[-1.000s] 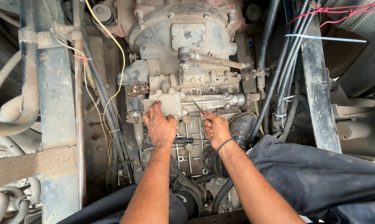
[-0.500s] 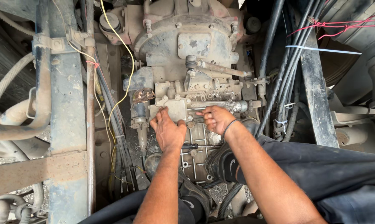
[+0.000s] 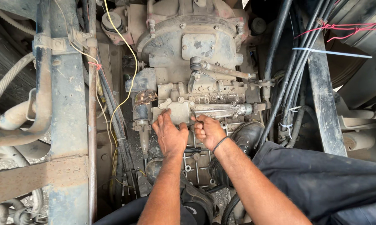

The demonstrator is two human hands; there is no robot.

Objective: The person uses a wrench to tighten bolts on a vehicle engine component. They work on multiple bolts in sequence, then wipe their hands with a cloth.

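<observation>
I look down on a grimy truck gearbox [image 3: 196, 46] set between frame rails. My left hand [image 3: 169, 134] lies palm down on the grey top cover plate [image 3: 176, 109], fingers spread. Beside it, my right hand [image 3: 209, 131] is closed around a thin metal tool [image 3: 194, 114] whose tip points up at the cover's edge. A dark band circles my right wrist. A horizontal shift shaft [image 3: 225, 109] runs just above my right hand. My black boots [image 3: 246, 135] rest on the housing below.
A rusty blue-grey frame rail [image 3: 67, 104] runs down the left with yellow wire [image 3: 129, 62] and black hoses. Black cables [image 3: 292, 79] and another rail [image 3: 321, 96] stand on the right. Corrugated hoses [image 3: 9, 83] at far left. My dark trouser leg [image 3: 321, 183] fills the lower right.
The camera has moved closer and shifted. My right hand went from the shaft area back beside the left hand, gripping the thin tool. The left hand stays on the cover plate.
</observation>
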